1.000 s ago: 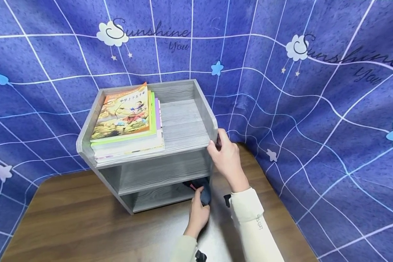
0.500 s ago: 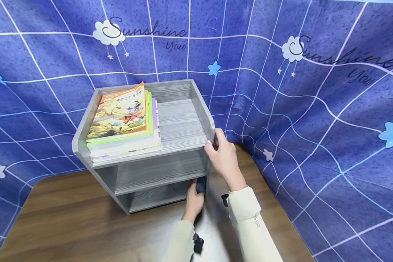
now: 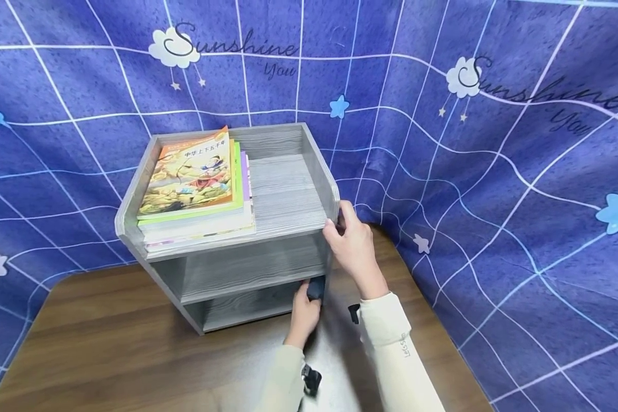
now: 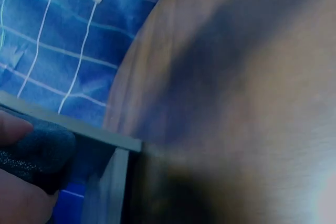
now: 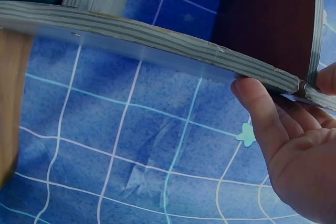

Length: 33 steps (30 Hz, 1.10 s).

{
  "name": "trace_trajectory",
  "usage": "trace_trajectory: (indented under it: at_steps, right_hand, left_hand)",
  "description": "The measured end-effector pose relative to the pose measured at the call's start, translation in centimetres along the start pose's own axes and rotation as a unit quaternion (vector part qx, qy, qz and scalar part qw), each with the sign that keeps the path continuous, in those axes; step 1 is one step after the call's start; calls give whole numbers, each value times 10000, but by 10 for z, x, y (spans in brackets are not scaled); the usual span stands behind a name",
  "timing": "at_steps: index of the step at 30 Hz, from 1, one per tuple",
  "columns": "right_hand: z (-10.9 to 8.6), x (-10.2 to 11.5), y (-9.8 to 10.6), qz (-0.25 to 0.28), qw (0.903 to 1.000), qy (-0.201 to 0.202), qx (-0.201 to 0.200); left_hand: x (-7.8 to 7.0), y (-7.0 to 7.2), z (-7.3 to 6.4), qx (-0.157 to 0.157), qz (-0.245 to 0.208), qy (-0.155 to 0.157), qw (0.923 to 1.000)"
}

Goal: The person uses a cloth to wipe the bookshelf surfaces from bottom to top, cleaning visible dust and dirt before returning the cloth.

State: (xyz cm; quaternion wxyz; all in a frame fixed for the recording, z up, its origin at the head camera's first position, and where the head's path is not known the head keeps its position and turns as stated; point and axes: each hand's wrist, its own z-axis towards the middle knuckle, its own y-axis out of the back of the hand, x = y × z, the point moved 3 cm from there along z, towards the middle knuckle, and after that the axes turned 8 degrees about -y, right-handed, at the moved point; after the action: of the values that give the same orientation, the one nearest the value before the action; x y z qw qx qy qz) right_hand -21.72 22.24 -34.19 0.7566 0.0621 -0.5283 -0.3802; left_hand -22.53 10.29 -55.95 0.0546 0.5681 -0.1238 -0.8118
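A small grey wood-grain shelf unit [image 3: 283, 186] stands on the brown table. My left hand [image 3: 305, 312] reaches into the right end of its lowest compartment, gripping a dark blue-grey fabric item with a rounded end [image 3: 316, 288]. In the left wrist view, finger and thumb close round this fabric item [image 4: 50, 148] beside the side panel [image 4: 100, 132]. Most of it is hidden by the hand and shelf, and I cannot tell its kind. My right hand [image 3: 355, 246] grips the front of the unit's right side panel, thumb and fingers on either side of the board [image 5: 210, 56].
Several stacked books [image 3: 190, 183] lie on the left of the top shelf. Behind and to the right hangs a blue grid-patterned cloth [image 3: 417, 131]. The wooden table [image 3: 108, 337] extends in front of the unit and to both its sides.
My left hand has pushed the dark fabric item deeper into the lowest compartment; its pink part no longer shows. The right hand keeps its grip on the side panel.
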Motion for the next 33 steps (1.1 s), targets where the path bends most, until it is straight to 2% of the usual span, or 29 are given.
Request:
trace_trajectory:
  at_steps: [2, 4, 11, 15, 19, 22, 25, 28, 31, 33]
  right_hand:
    - [0, 0, 1, -12, 10000, -3, 14]
    - [0, 0, 0, -23, 10000, -20, 42]
    - [-2, -2, 4, -88, 9999, -2, -66]
    - [-1, -1, 3, -96, 9999, 3, -70]
    - [0, 1, -1, -34, 10000, -60, 0]
    - [0, 3, -2, 27, 9999, -108, 15]
    - [-1, 3, -4, 48, 9999, -129, 67]
    - [-2, 2, -4, 64, 9997, -149, 155]
    - [-1, 1, 0, 93, 9996, -173, 214]
    - [1, 1, 2, 80, 9996, -156, 228]
  left_hand:
    - [1, -1, 7, -16, 91, -52, 9999]
    - [1, -1, 8, -45, 52, -110, 9999]
    - [-16, -4, -23, -55, -611, 32, 9981]
    - [-23, -2, -29, -86, -767, 40, 9970]
    - [-21, 4, -14, -147, -437, 99, 9989]
    - [-16, 9, 3, -121, -93, 30, 9999]
    - [-13, 11, 11, -146, 65, -54, 9999]
    - [-14, 13, 3, -30, 42, 52, 10000]
    - [-20, 16, -13, 238, -14, 92, 9997]
    - [-27, 22, -24, 410, 27, -16, 9992]
